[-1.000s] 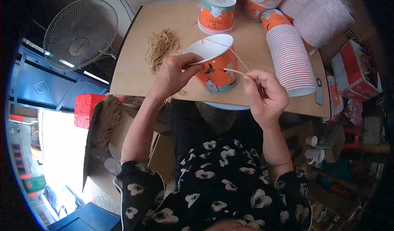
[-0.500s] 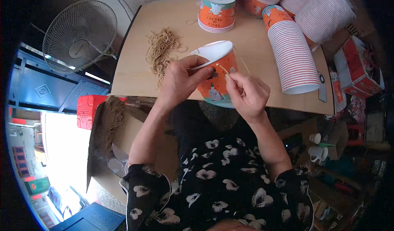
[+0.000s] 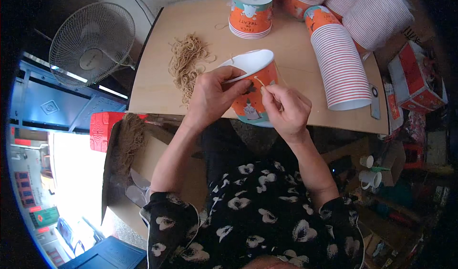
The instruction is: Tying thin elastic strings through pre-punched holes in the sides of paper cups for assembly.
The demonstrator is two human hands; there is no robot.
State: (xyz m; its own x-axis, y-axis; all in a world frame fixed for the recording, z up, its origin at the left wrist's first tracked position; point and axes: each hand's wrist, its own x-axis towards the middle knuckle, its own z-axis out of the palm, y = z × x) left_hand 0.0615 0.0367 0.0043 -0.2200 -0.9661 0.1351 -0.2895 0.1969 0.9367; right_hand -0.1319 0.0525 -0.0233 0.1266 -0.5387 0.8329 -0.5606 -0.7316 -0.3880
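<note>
My left hand (image 3: 214,92) grips the rim of an orange and green paper bucket (image 3: 253,105), thumb on the outside wall and fingers over the rim. The bucket tilts over the table's near edge, its white mouth facing up and away. Just right of it, my right hand (image 3: 288,107) is closed in a pinch on a thin tan cord (image 3: 259,81), whose end shows against the bucket's side near the rim. Another stretch of cord runs down the bucket's right side. A loose heap of tan cords (image 3: 187,61) lies on the table beyond my left hand.
Upside-down buckets (image 3: 251,13) stand at the far side of the table (image 3: 157,80). A long nested stack of buckets (image 3: 339,63) lies on the right, with wrapped stacks (image 3: 377,16) behind. A fan (image 3: 93,44) is at left; a cardboard box (image 3: 157,157) sits below the table edge.
The bucket has shifted slightly right and turned a little in my left hand. My right hand stays pinched on the cord, nearly in the same place.
</note>
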